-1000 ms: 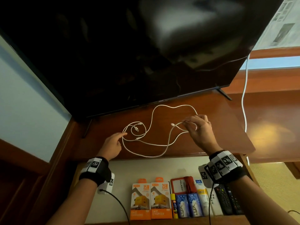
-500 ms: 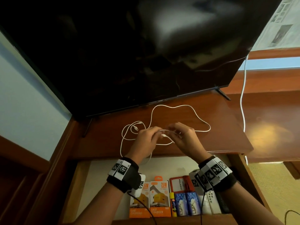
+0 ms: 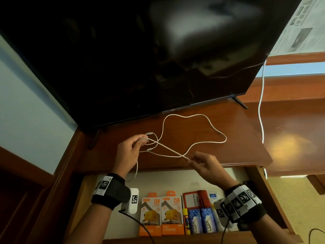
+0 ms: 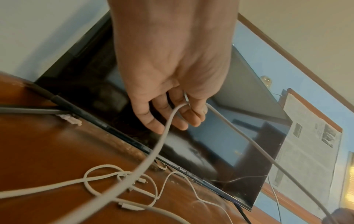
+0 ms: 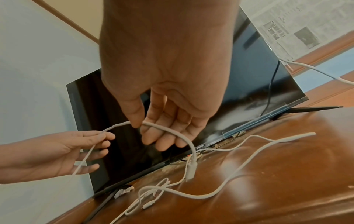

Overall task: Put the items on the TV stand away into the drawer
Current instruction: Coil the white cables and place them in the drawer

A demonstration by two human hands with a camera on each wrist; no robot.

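Hands (image 3: 127, 152) have drawn apart, stretching white cable (image 3: 168, 149) between them.

"25W", "FAST CHARGER": orange boxes (image 3: 161, 215)

Thin white charging cable (image 3: 190, 116): uniform white, including its connectors. Glossy reddish-brown wooden worktop (image 3: 242, 138) of the TV stand: warm brown, with a pale yellow light reflection at right. Flat black television screen (image 3: 123, 59): black, with grey reflections. Wall (image 3: 26, 103): pale blue-grey. Open drawer (image 3: 175, 180): off-white lining, brown wooden sides. Two cardboard charger boxes (image 3: 161, 215): orange and white, each with a yellow adapter pictured. Two wrapped packets (image 3: 200, 221): blue with white pattern. Wrist straps (image 3: 112, 191): black, with black-and-white square markers.
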